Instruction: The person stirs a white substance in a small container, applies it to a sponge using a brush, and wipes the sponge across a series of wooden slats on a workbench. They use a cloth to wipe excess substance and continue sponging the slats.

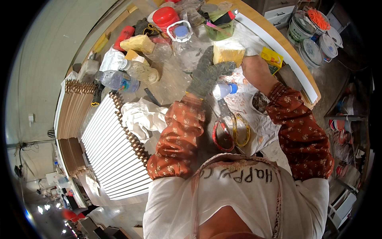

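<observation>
- Left hand [207,73] in grey knit glove grips the yellow sponge block [227,53]; bare right hand [254,67] touches the block's far side, grip unclear.
- Near: red-and-yellow-handled scissors [230,129] lie open on white paper sheet [262,127], blades toward wrists; a dropped forearm could catch them.
- Small white bottle with blue cap [223,89] under left wrist, easily tipped.
- Far: clear plastic bottles [187,46] crowd the block; a push could topple them.

a workshop: cluttered workbench [175,85], paint tins [308,49], stacked slatted panels [109,147].
</observation>
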Demonstrator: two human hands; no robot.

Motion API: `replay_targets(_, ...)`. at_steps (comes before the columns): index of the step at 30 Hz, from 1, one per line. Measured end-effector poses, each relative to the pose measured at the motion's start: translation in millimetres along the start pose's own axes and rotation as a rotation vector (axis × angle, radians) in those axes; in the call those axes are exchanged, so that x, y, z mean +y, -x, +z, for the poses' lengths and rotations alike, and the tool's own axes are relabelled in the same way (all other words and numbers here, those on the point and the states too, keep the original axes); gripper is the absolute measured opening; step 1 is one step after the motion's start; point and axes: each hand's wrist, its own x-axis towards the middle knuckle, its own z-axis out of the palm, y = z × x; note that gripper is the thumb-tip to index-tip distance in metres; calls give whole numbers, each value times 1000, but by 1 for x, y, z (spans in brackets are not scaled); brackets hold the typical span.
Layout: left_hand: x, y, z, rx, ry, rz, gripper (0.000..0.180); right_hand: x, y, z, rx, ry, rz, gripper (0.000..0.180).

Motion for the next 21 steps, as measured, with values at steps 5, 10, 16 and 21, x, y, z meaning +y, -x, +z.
replay_targets(5,3,3,0,4,-66,-54,49,-2,3,-1,50,3,-17,8)
replay_targets(10,7,12,-4,34,-64,-11,49,14,-2,3,38,-165,-19,12)
replay_targets(16,7,33,-22,86,-65,63,52,0,-2,-10,-247,-697,537,19)
replay_targets(21,2,50,-29,206,-148,167,50,8,6,-8,-215,-1052,671,19)
